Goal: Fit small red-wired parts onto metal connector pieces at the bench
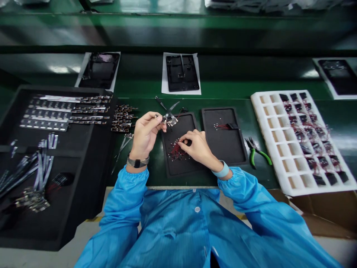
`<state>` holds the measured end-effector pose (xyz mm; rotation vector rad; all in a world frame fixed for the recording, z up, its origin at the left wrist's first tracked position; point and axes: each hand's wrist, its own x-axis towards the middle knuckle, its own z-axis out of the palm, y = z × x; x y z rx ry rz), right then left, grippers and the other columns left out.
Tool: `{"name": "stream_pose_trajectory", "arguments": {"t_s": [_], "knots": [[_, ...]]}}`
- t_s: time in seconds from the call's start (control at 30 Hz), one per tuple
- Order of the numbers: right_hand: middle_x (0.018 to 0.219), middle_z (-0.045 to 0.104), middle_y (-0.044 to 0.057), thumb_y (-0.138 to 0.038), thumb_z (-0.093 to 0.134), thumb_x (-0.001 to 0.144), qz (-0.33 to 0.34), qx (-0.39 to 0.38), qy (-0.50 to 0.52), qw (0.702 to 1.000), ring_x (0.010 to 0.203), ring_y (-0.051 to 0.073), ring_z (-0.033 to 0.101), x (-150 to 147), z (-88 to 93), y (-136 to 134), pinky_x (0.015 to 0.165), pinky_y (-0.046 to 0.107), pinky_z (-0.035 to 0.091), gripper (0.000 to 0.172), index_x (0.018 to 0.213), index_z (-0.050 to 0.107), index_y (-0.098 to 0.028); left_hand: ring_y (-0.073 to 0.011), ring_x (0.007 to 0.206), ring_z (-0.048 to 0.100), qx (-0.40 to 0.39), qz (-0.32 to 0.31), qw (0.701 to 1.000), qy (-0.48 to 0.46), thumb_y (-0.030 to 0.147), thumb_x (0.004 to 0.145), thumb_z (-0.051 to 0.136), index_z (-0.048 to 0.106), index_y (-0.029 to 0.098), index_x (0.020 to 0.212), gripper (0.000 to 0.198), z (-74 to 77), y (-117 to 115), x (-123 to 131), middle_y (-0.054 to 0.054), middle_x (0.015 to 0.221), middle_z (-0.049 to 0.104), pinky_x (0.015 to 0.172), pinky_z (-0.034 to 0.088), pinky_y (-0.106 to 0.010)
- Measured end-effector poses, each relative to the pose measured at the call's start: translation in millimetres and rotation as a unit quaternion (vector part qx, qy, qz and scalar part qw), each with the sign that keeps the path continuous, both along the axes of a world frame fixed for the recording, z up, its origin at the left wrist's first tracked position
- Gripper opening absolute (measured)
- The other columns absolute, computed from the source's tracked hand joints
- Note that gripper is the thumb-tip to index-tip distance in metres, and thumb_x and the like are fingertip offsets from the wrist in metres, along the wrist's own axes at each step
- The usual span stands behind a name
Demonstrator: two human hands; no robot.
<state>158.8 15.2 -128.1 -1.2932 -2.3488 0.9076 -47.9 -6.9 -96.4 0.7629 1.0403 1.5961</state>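
Note:
My left hand (146, 132) is raised over the bench, fingers pinched on a small circuit board (170, 120). My right hand (196, 147) rests on the left black foam pad (178, 167), fingertips pressed together in a pile of small red-wired parts (176, 150); what they grip is too small to make out. Tweezers (167, 108) lie just behind the board.
A second black pad (223, 149) holds a few red-wired parts. Green-handled cutters (258, 152) lie to its right. A white compartment tray (275, 149) of wired parts stands at right. A black tray (83, 156) with board strips fills the left. Dark panels on white sheets lie behind.

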Motion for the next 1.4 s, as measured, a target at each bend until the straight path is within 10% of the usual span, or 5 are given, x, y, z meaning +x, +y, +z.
{"name": "stream_pose_trajectory", "arguments": {"t_s": [0.6, 1.4], "knots": [[0.097, 0.082, 0.006, -0.029, 0.078, 0.091, 0.033, -0.145, 0.251, 0.956, 0.096, 0.024, 0.071, 11, 18.9, 2, 0.094, 0.040, 0.052, 0.008, 0.093, 0.083, -0.024, -0.0143, 0.069, 0.068, 0.003, 0.020, 1.000, -0.006, 0.029, 0.075, 0.088, 0.075, 0.017, 0.084, 0.020, -2.1, -1, -3, -0.003, 0.081, 0.069, 0.062, 0.055, -0.027], [0.092, 0.079, 0.007, -0.031, 0.078, 0.092, 0.021, -0.119, 0.315, 0.941, 0.086, 0.021, 0.072, 32, 26.5, 10, 0.082, 0.036, 0.054, 0.011, 0.090, 0.082, -0.021, -0.0126, 0.068, 0.068, -0.011, -0.018, 0.997, 0.070, 0.026, 0.084, 0.083, 0.081, 0.018, 0.105, 0.022, -0.8, -6, 0, -0.003, 0.082, 0.071, 0.063, 0.051, -0.023]]}}
